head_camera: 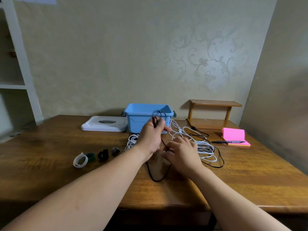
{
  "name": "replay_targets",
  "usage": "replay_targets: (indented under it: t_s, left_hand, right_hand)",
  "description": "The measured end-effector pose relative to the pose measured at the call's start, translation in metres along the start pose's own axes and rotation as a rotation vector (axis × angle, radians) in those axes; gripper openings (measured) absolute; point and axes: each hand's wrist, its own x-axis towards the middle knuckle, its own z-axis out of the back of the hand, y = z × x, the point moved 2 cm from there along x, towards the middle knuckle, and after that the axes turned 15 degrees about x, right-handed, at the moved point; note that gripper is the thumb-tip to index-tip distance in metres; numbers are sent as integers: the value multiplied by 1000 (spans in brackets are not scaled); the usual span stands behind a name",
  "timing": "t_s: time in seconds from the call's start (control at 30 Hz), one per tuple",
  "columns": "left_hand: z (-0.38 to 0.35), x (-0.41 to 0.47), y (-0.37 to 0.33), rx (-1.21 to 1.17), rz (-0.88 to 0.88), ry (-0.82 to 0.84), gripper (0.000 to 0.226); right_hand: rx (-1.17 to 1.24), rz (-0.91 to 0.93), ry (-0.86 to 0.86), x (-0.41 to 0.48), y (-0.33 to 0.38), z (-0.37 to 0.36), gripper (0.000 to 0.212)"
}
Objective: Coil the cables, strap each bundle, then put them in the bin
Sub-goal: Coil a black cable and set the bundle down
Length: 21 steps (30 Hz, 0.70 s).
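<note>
Centre frame, left hand (150, 135) is up in front of the bin (138, 121), fingers curled round a blurred loop of black cable (156, 180). Right hand (183, 152) sits lower and just right of it, fingertips pinching the same cable, which sags toward the bottom of the frame. White cables (205, 147) lie heaped behind both hands. Bin is open, lid (103, 125) flat at its left; its floor is out of sight. Four straps (80, 160) lie left of the hands.
</note>
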Motion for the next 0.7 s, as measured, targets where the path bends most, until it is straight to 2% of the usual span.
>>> replay_targets:
  t_s: [0.13, 0.23, 0.33, 0.43, 0.47, 0.57, 0.7]
  left_hand:
    - [43, 25, -27, -278, 45, -130, 24]
    - [73, 32, -20, -231, 56, -152, 30]
    - [76, 23, 4, 32, 83, -51, 34]
    - [64, 6, 17, 268, 94, 70, 21]
    - [58, 2, 18, 369, 69, 120, 27]
    - [41, -11, 17, 588, 9, 343, 36]
    - [24, -21, 14, 695, -46, 630, 35]
  right_hand:
    - [-161, -101, 44, 0, -24, 14, 43]
    - [-206, -148, 53, 5, -33, 24, 39]
    - [-229, -110, 2, 9, -27, 25, 35]
    - [-236, -23, -71, 10, -16, 24, 32]
    - [-223, -6, -94, 11, -13, 24, 31]
    - [-181, -27, -108, 15, -8, 24, 31]
    - [-205, -54, -122, 18, -8, 22, 32]
